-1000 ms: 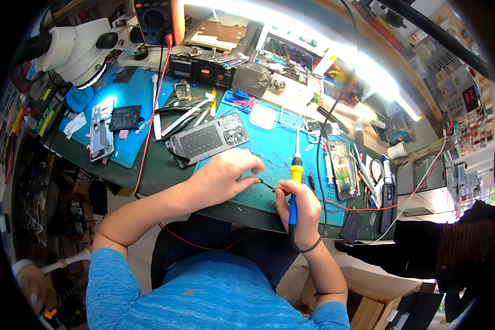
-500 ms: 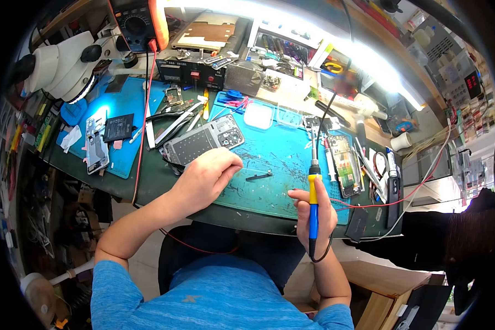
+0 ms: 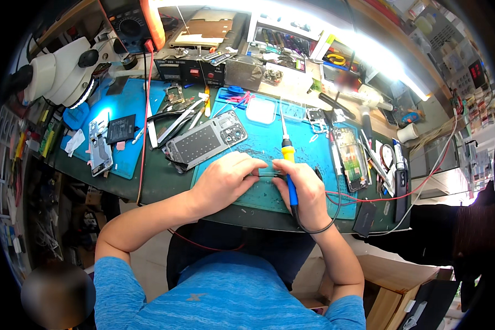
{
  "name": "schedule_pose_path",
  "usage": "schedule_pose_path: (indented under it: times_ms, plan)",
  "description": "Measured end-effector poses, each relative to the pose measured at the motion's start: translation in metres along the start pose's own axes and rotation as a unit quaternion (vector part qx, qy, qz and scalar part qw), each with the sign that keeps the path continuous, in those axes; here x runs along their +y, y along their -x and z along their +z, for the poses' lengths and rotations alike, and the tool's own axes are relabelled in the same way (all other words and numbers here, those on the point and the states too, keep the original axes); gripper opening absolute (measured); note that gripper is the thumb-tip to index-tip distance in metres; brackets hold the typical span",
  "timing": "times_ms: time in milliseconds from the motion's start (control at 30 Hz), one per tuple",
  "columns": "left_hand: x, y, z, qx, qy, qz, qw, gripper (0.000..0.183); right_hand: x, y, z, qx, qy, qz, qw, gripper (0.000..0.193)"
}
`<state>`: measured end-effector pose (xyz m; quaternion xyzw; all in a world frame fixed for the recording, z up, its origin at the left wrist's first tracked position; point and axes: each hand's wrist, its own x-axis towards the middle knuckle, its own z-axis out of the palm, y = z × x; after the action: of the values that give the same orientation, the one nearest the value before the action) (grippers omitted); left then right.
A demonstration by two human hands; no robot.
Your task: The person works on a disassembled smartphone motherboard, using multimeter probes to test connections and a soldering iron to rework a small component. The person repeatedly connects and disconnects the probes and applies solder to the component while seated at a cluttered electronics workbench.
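My right hand point(image 3: 305, 192) holds a yellow-and-blue soldering iron point(image 3: 291, 181), its metal tip pointing up and away from me. A small dark strip-like part point(image 3: 272, 175) lies between my two hands, low over the blue mat. The fingertips of my left hand point(image 3: 231, 180) are pinched at its left end. My right thumb and forefinger are at its other end; fingers partly hide the contact. Just beyond my left hand, a phone body point(image 3: 209, 142) with a camera block lies tilted on the mat.
The blue work mat point(image 3: 258, 199) spans the bench middle. At right lie an opened phone point(image 3: 348, 157), tweezers and a red wire. Left are another phone frame point(image 3: 99, 144), a black battery point(image 3: 121, 128) and a microscope point(image 3: 60, 69). A multimeter point(image 3: 131, 25) and power unit stand behind.
My right hand has moved left and inward with the soldering iron. My left hand has shifted right, and both now meet at the small dark strip, which lay on the mat before.
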<state>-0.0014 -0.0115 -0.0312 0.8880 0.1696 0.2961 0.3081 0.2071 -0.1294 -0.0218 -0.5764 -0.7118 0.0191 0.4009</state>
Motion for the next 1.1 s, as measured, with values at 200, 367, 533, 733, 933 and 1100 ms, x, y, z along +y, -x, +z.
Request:
schedule_pose_path:
  times_ms: [200, 367, 533, 733, 933, 1100]
  plan:
    - [0.001, 0.002, -0.004, 0.007, 0.001, 0.048, 0.999, 0.026, -0.007, 0.003, 0.004, 0.017, -0.021, 0.008, 1.000, 0.050]
    - [0.011, 0.000, -0.003, 0.036, 0.011, 0.045, 0.998, 0.024, -0.008, 0.005, 0.006, 0.060, -0.053, 0.003, 0.997, 0.047]
    - [0.014, 0.002, -0.003, 0.019, 0.061, -0.038, 0.997, 0.026, -0.011, 0.006, 0.007, 0.067, -0.068, 0.012, 0.995, 0.049]
    - [0.010, 0.006, -0.010, 0.046, -0.017, 0.041, 0.998, 0.031, -0.008, 0.008, 0.003, 0.054, -0.060, 0.007, 0.997, 0.054]
    - [0.002, 0.015, -0.022, -0.029, -0.051, 0.079, 0.995, 0.036, -0.005, 0.008, -0.005, -0.008, -0.011, -0.059, 0.998, 0.055]
    - [-0.005, 0.015, -0.022, 0.000, -0.017, 0.084, 0.996, 0.031, -0.001, 0.014, -0.006, -0.025, -0.015, -0.039, 0.999, 0.053]
